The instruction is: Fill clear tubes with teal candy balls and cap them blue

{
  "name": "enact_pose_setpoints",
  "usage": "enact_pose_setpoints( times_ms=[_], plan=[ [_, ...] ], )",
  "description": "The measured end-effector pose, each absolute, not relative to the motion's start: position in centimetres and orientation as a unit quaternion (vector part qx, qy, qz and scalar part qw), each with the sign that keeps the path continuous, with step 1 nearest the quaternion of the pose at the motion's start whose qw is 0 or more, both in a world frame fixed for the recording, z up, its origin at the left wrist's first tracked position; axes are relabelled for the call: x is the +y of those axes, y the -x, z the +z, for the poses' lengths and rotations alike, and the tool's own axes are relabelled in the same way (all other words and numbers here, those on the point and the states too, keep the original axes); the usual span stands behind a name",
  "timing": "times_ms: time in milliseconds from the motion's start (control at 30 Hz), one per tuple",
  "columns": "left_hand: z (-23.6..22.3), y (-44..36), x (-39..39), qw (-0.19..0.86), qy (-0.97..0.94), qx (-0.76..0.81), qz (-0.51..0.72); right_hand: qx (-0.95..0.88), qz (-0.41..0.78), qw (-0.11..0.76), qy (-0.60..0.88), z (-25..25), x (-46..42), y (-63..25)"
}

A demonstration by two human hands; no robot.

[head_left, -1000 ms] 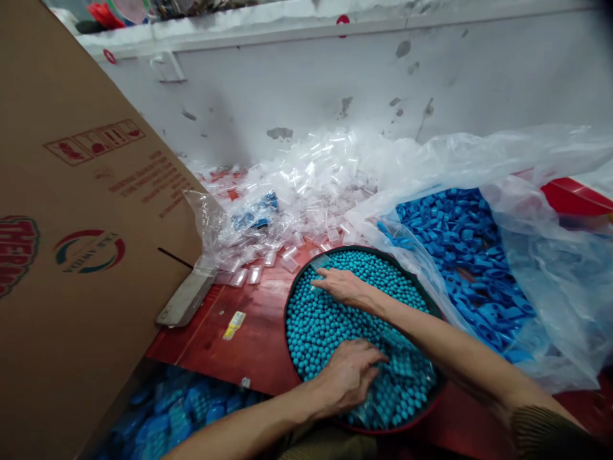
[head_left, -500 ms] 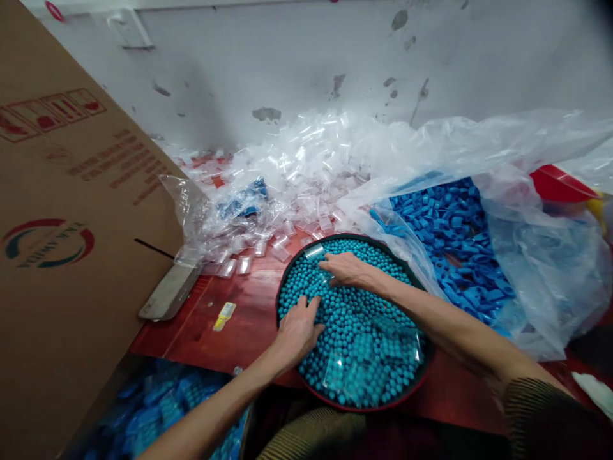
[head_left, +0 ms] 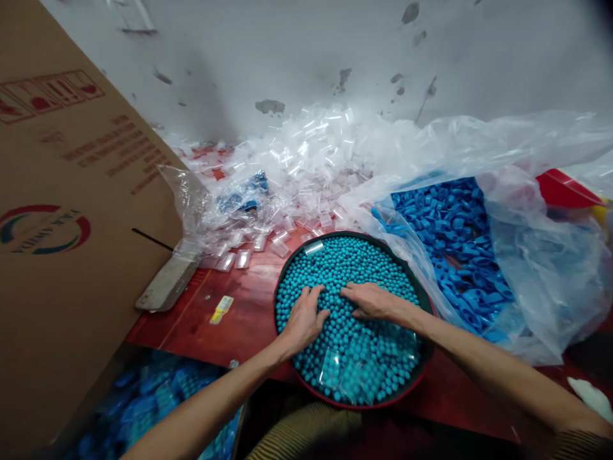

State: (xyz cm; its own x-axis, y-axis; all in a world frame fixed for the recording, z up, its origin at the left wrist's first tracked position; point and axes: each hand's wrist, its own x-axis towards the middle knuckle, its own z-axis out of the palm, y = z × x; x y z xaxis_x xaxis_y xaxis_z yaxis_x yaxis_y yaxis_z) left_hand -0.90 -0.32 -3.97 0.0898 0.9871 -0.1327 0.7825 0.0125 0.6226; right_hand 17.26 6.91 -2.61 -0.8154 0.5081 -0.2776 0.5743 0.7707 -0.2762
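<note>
A round tub [head_left: 282, 275] with a dark rim is filled with small teal balls [head_left: 364, 262]. My left hand [head_left: 305, 321] rests on the balls left of the middle, thumb and fingers apart. Facing it, my right hand [head_left: 371, 301] reaches in from the right; its fingers are bent down onto the balls, with a gap between thumb and fingers. I see nothing held in either hand. On the balls near the far rim lies a small clear plastic case [head_left: 314, 248]. Clear pieces with teal balls in or under them [head_left: 354, 370] lie at the near side.
Many clear plastic cases [head_left: 306, 166] are heaped along the wall. Blue plastic parts [head_left: 450, 236] fill an open clear bag [head_left: 541, 281] at right. A cardboard box [head_left: 96, 191] stands at left, beside a grey device [head_left: 167, 281]. Below the red table [head_left: 191, 332] are blue packed items [head_left: 153, 409].
My right hand has moved from beside the clear case toward the middle of the tub, nearer to me. The left hand has barely shifted. The view has tilted slightly.
</note>
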Motion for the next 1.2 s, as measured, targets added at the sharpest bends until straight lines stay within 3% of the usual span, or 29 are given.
enact_pose_setpoints(
  times_ms=[167, 333, 500, 667, 800, 1000, 1200],
  plan=[
    [-3.8, 1.3, -0.2, 0.302, -0.675, 0.643, 0.2, 0.883, -0.352, 0.0, -0.31, -2.7, 6.6, -17.9],
    [-3.0, 1.4, -0.2, 0.254, -0.704, 0.627, 0.218, 0.866, -0.388, -0.049, -0.31, -2.3, 5.4, -18.1],
    [-2.0, 1.0, -0.7, 0.305, -0.711, 0.572, 0.272, 0.918, -0.338, -0.012, -0.205, -1.7, 3.3, -17.5],
    [-2.1, -0.1, -2.0, 0.414, -0.739, 0.484, 0.22, 0.932, -0.307, 0.039, -0.19, -1.8, 2.2, -17.8],
    [-2.5, -0.3, -2.6, 0.404, -0.734, 0.502, 0.216, 0.921, -0.336, 0.036, -0.195, -1.1, 3.9, -17.9],
    [-2.6, 1.0, -1.0, 0.299, -0.672, 0.61, 0.295, 0.903, -0.169, -0.064, -0.389, 0.2, 10.3, -12.7],
    [-2.1, 2.1, 0.8, 0.193, -0.695, 0.65, 0.239, 0.866, -0.077, -0.02, -0.494, -0.8, 13.8, -6.4]
  ],
)
